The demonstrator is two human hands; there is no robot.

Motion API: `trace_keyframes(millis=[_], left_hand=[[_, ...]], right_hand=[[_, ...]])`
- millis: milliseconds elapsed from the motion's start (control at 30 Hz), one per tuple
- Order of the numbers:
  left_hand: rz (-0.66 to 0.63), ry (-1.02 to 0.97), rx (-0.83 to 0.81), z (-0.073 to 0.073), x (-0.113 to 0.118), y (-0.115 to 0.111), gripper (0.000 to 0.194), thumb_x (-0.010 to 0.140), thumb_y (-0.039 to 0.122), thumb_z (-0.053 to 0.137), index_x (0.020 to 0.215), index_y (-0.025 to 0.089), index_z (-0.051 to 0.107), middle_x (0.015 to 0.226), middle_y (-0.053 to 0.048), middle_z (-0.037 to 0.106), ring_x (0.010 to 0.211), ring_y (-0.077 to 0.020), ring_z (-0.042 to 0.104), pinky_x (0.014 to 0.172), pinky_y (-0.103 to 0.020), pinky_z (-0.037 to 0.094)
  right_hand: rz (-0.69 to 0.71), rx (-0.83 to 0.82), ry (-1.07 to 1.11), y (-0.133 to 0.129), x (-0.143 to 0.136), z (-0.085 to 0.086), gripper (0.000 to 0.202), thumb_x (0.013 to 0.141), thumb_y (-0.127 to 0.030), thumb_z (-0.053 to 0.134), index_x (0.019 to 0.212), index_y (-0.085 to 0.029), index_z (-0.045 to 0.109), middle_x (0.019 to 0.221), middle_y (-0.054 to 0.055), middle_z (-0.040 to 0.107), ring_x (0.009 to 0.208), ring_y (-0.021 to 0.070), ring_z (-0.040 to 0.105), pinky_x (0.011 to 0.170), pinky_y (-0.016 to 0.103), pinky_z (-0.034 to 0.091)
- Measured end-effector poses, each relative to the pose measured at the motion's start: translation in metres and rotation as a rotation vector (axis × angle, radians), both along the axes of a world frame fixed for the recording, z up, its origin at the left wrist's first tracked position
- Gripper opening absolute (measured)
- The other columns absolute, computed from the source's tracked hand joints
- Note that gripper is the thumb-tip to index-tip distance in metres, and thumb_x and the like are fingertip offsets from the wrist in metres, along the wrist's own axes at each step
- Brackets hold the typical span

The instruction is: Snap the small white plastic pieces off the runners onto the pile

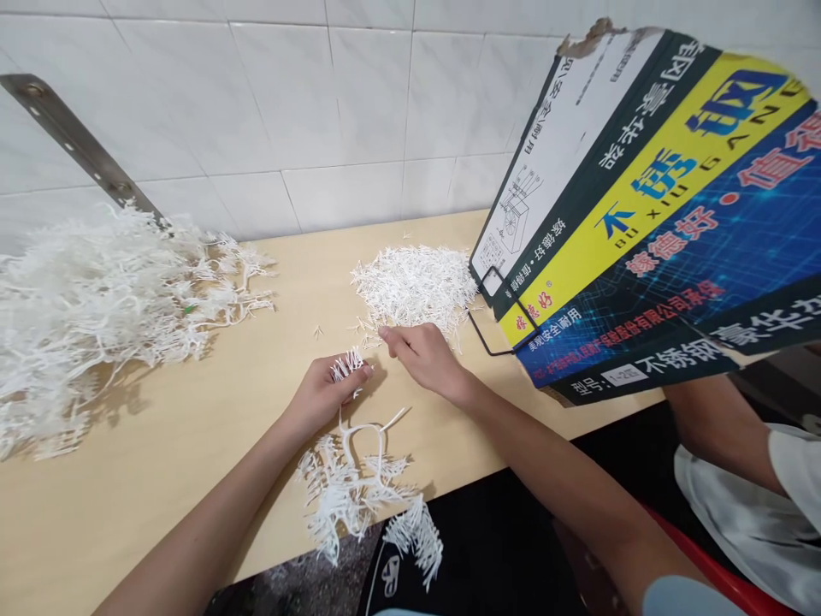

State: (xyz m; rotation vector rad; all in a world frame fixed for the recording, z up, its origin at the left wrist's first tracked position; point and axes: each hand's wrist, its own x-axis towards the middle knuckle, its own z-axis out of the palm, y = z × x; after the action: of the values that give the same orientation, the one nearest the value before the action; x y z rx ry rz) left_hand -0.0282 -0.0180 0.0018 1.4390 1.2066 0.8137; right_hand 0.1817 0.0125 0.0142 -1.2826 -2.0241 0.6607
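My left hand [325, 395] is closed around part of a white branched plastic sprig, whose small prongs [347, 364] stick out between thumb and fingers. More of the branched white sprigs [350, 492] hang below this hand, over the table's front edge. To its right, my right hand [420, 358] has thumb and forefinger pinched together at the near edge of a heap of tiny white pieces [416, 282]. Whatever lies between those fingertips is too small to make out. A few loose bits are scattered beside the heap.
A large tangled mound of white sprigs [96, 316] covers the table's left side. A printed cardboard sheet [654, 214] stands on the right, with a black wire stand [491, 334] at its lower corner. Behind it shows another person's arm [722, 428]. A metal bracket [83, 141] is fixed to the tiled wall.
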Motion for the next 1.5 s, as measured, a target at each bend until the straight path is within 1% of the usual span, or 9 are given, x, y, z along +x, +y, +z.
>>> trace_keyframes(millis=[133,267,433,667,767,1000,1267,1367,1500], left_hand=[[-0.012,0.113,0.155,-0.001,-0.002,0.000,0.042,0.093,0.049,0.061,0.068,0.019,0.047,0.057,0.005,0.043,0.055,-0.0107,0.037,0.054,-0.024,0.028],[-0.114,0.196,0.263,0.000,-0.005,-0.001,0.038,0.097,0.046,0.056,0.071,0.018,0.049,0.059,0.006,0.035,0.056,-0.0099,0.030,0.054,-0.024,0.024],[-0.199,0.120,0.183,-0.001,-0.005,-0.003,0.039,0.096,0.047,0.058,0.071,0.017,0.051,0.060,0.005,0.042,0.057,-0.0098,0.035,0.054,-0.024,0.028],[-0.197,-0.023,0.031,0.004,-0.008,-0.004,0.037,0.088,0.048,0.067,0.072,0.016,0.057,0.055,0.003,0.049,0.051,-0.0102,0.041,0.049,-0.023,0.032],[-0.165,0.003,0.081,0.005,-0.008,-0.004,0.039,0.088,0.048,0.067,0.068,0.016,0.057,0.053,0.003,0.051,0.050,-0.0108,0.043,0.050,-0.024,0.034],[-0.171,0.229,0.343,0.001,-0.011,0.000,0.038,0.096,0.046,0.057,0.077,0.014,0.066,0.055,0.004,0.051,0.052,-0.0096,0.042,0.052,-0.022,0.032],[-0.250,0.297,0.355,0.001,-0.012,0.002,0.034,0.097,0.041,0.056,0.085,0.014,0.074,0.055,0.005,0.048,0.051,-0.0087,0.038,0.052,-0.022,0.030],[-0.286,0.222,0.289,0.004,-0.011,0.000,0.033,0.096,0.040,0.058,0.082,0.014,0.073,0.057,0.004,0.050,0.051,-0.0087,0.038,0.051,-0.022,0.030],[-0.256,0.071,0.095,0.005,-0.012,-0.003,0.034,0.092,0.043,0.065,0.075,0.014,0.067,0.055,0.003,0.052,0.049,-0.0099,0.043,0.049,-0.023,0.032]], right_hand=[[0.202,-0.193,0.012,-0.005,-0.005,0.003,0.053,0.101,-0.059,0.048,0.072,-0.017,0.064,0.058,-0.004,0.048,0.055,0.0096,0.042,0.058,0.026,0.026],[0.275,-0.357,0.143,-0.004,-0.007,0.003,0.044,0.095,-0.058,0.059,0.078,-0.017,0.063,0.062,-0.006,0.042,0.056,0.0085,0.036,0.053,0.024,0.024],[0.502,-0.666,0.259,0.003,0.003,0.005,0.040,0.092,-0.054,0.065,0.080,-0.017,0.057,0.063,-0.006,0.051,0.050,0.0068,0.042,0.046,0.021,0.029],[0.669,-0.809,0.432,0.004,0.004,-0.001,0.023,0.094,-0.037,0.065,0.084,-0.016,0.059,0.065,-0.005,0.057,0.050,0.0060,0.051,0.045,0.018,0.038],[0.638,-0.812,0.466,0.003,-0.002,-0.004,0.022,0.096,-0.035,0.060,0.083,-0.017,0.058,0.061,-0.004,0.058,0.047,0.0070,0.052,0.044,0.018,0.040],[0.564,-0.669,0.289,0.001,-0.003,0.000,0.044,0.097,-0.056,0.059,0.076,-0.017,0.055,0.060,-0.005,0.051,0.048,0.0070,0.045,0.047,0.020,0.037],[0.542,-0.364,0.104,0.007,0.001,-0.002,0.040,0.097,-0.046,0.060,0.071,-0.016,0.063,0.061,-0.003,0.051,0.057,0.0088,0.041,0.055,0.024,0.029],[0.599,-0.426,0.179,0.005,0.003,-0.003,0.040,0.096,-0.045,0.062,0.070,-0.015,0.062,0.060,-0.003,0.052,0.056,0.0081,0.042,0.054,0.023,0.030],[0.665,-0.645,0.381,0.001,0.002,-0.004,0.037,0.096,-0.043,0.063,0.071,-0.016,0.059,0.052,-0.008,0.038,0.046,0.0060,0.032,0.046,0.021,0.025]])
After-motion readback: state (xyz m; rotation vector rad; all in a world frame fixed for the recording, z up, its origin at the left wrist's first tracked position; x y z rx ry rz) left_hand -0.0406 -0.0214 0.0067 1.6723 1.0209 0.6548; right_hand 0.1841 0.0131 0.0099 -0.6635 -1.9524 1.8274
